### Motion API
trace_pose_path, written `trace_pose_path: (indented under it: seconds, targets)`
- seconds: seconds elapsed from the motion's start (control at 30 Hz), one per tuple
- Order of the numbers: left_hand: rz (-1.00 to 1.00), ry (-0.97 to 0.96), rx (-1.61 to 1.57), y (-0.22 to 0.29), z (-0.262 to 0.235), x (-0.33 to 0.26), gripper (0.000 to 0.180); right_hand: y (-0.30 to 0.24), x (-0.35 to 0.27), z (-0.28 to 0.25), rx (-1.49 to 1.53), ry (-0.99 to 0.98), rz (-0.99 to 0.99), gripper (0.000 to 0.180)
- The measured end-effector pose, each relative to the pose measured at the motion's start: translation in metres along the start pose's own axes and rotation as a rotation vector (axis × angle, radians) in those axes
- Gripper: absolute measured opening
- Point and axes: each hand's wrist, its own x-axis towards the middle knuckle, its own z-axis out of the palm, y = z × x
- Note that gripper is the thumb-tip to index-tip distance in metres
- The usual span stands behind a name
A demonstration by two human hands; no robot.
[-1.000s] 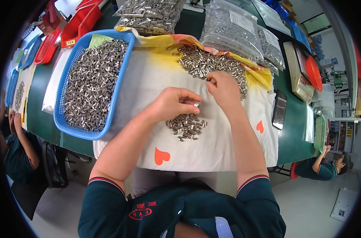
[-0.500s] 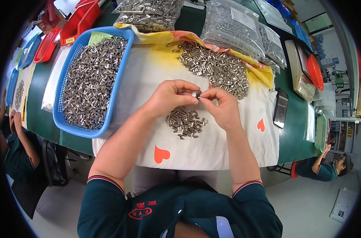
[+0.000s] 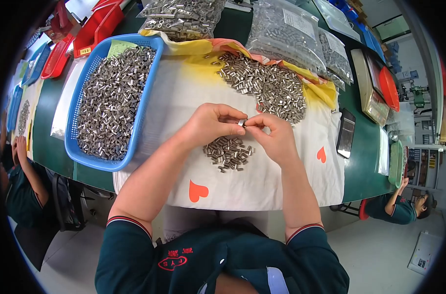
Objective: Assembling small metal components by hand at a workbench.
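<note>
My left hand [image 3: 214,123] is closed in a pinch around a small shiny metal piece [image 3: 241,123]. Against its right side press the thumb and forefinger of my right hand [image 3: 274,135], also closed; whatever lies between those fingertips is hidden. Just below both hands, a small pile of short silver metal cylinders [image 3: 228,154] rests on the white cloth [image 3: 262,188]. Farther back and to the right spreads a larger heap of similar metal cylinders [image 3: 264,85].
At left stands a blue basket [image 3: 72,132] full of small metal cylinders. Plastic bags of metal parts [image 3: 286,34] line the back. A phone [image 3: 346,133] and a scale [image 3: 372,93] lie on the right. Co-workers sit at both sides, one showing an arm [image 3: 32,171].
My right fingertips have moved in closer against the metal piece, and the thin bit between them no longer shows. The metal piece has turned slightly. The piles look unchanged.
</note>
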Motion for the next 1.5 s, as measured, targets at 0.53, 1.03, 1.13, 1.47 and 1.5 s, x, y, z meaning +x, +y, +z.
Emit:
trace_pose_path:
  seconds: [0.53,1.03,1.13,1.47,1.5]
  targets:
    - [0.004,-0.005,0.002,0.0,-0.004,0.002,0.027,0.026,0.056,0.001,-0.81,0.088,-0.309,0.007]
    - [0.031,0.028,-0.053,-0.004,-0.003,0.002,0.029,-0.008,0.004,0.012,-0.332,0.174,-0.293,0.008]
    - [0.053,0.101,0.035,-0.004,0.001,0.002,0.029,-0.004,0.003,0.015,-0.468,0.236,-0.401,0.008]
    - [0.004,-0.017,0.086,0.001,0.0,-0.003,0.029,-0.002,0.011,-0.012,-0.082,0.029,0.125,0.01]
    - [0.003,-0.025,0.116,0.002,0.002,-0.002,0.028,0.002,0.019,-0.015,-0.084,0.029,0.126,0.01]
